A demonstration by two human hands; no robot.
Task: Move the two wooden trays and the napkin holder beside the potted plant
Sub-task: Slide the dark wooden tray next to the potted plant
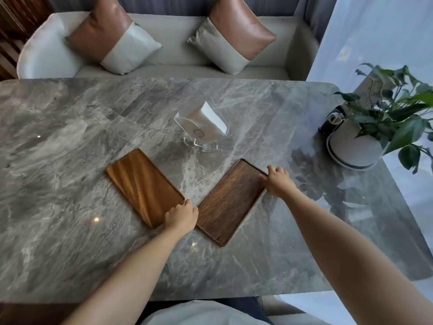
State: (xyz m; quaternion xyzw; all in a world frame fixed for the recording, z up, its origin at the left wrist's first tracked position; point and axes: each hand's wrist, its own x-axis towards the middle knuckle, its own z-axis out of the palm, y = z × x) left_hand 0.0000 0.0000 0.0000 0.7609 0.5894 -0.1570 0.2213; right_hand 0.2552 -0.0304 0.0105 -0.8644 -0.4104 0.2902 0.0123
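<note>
Two flat wooden trays lie in a V on the grey marble table (pixel 70 137). The light wooden tray (pixel 143 184) is on the left, and my left hand (pixel 181 215) grips its near right corner. The dark wooden tray (pixel 230 200) lies to the right, and my right hand (pixel 277 180) holds its far right edge. Both trays rest flat on the table. A clear napkin holder (pixel 202 126) with white napkins stands behind the trays, mid-table. The potted plant (pixel 358 141), in a white pot on a saucer, stands at the table's right edge.
A small dark round object (pixel 332 121) sits right behind the plant pot. A pale sofa (pixel 168 52) with two brown-and-grey cushions runs along the table's far side. A window lies past the right edge.
</note>
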